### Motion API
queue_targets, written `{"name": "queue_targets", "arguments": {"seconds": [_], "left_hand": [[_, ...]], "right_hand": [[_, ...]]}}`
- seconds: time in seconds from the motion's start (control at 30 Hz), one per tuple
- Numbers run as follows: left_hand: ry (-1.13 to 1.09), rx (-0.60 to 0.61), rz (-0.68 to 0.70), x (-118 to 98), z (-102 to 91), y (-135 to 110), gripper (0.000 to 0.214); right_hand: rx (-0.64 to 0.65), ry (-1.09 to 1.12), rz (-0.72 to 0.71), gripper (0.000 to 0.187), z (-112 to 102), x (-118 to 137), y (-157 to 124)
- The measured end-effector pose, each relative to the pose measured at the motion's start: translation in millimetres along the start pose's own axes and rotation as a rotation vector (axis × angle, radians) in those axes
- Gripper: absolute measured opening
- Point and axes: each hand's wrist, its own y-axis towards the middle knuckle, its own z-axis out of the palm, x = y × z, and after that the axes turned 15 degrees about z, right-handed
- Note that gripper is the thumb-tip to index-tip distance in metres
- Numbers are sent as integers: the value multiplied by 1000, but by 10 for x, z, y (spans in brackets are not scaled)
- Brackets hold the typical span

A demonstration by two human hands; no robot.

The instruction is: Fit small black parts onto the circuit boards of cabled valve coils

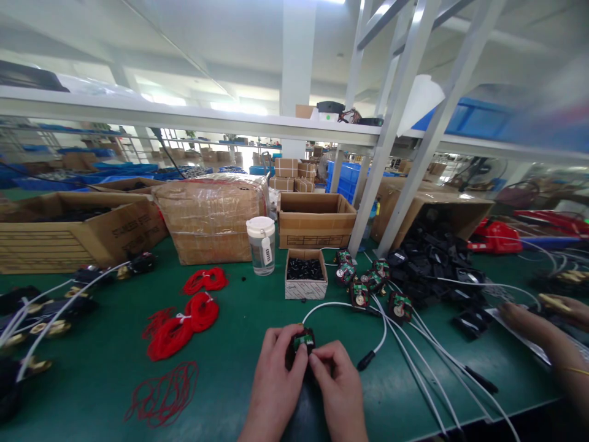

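Observation:
Both my hands meet near the front edge of the green table [239, 307] around a small black module with a green circuit board [304, 341]. My left hand [276, 374] wraps its fingers round the module's left side. My right hand [338, 380] pinches its right side with thumb and fingers. A white cable [363, 307] loops from the module toward a black plug [365, 361]. Several similar modules with white leads [368, 285] lie just beyond.
Red wire bundles [184, 322] lie left. A small box of black parts [306, 273], a plastic jar [261, 245] and cardboard boxes [211, 215] stand behind. A tipped box spills black parts [432, 258]. Another person's hands [547, 322] work at the right. Cabled parts [41, 313] lie far left.

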Motion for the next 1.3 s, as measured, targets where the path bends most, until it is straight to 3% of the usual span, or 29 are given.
{"name": "queue_targets", "arguments": {"seconds": [0.23, 0.43, 0.57, 0.67, 0.73, 0.87, 0.97, 1.13, 1.2, 1.3], "left_hand": [[-37, 15, 36, 3, -29, 21, 24], [-45, 32, 59, 25, -50, 31, 25], [-35, 35, 69, 6, -52, 44, 25], [-31, 51, 68, -9, -86, 25, 29], [-48, 105, 60, 17, -117, -19, 34], [6, 194, 93, 186, -120, -135, 74], [105, 190, 156, 324, -52, -138, 72], [145, 246, 234, 316, 168, 92, 64], [133, 243, 238, 249, 313, 216, 65], [82, 215, 250, 147, 594, 386, 64]], "right_hand": [[-31, 103, 79, 28, 119, -69, -22], [-120, 104, 61, 29, 223, -72, -37], [-86, 95, 49, 28, 206, -45, -22], [-7, 102, 60, 28, 65, -25, 39], [-33, 39, 17, 27, -88, -18, 101], [-129, -273, -172, 18, -386, -32, 207], [-186, -546, -261, 26, -526, -52, 242], [-464, -1068, -298, 24, -799, -68, 343], [-550, -1166, -288, 22, -959, -92, 406], [-633, -1235, -273, 33, -1188, -159, 483]]}}
